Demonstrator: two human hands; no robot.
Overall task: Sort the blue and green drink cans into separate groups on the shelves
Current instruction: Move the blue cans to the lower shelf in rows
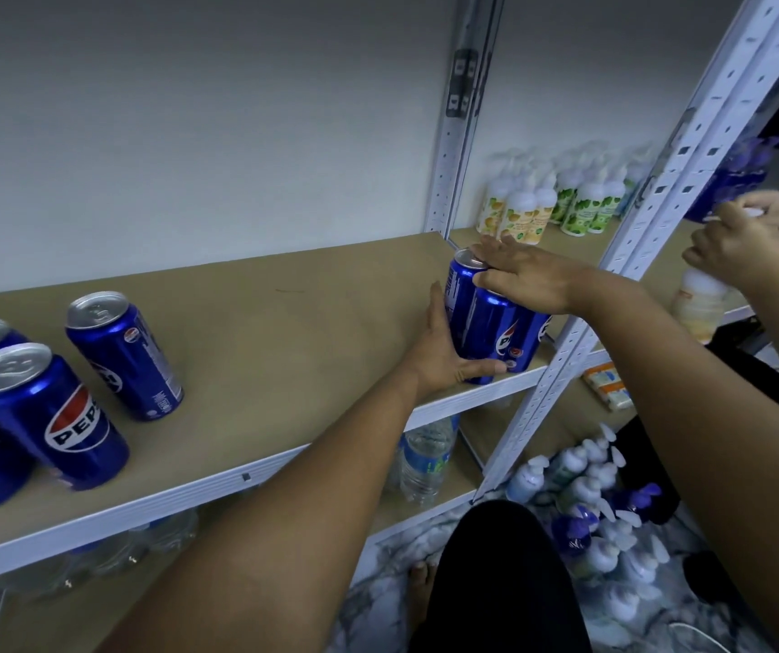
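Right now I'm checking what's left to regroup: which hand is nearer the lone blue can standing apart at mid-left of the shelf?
Left. The left hand presses the side of the right-end cans, on the side facing the lone can; the right hand lies atop those cans, farther away.

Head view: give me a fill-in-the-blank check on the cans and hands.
1. Both hands press a cluster of cans coloured ____.
2. The left hand lies against the cluster's ____ side.
3. The right hand rests on the cans' ____.
4. Visible green cans number ____.

Missing: blue; left; tops; zero
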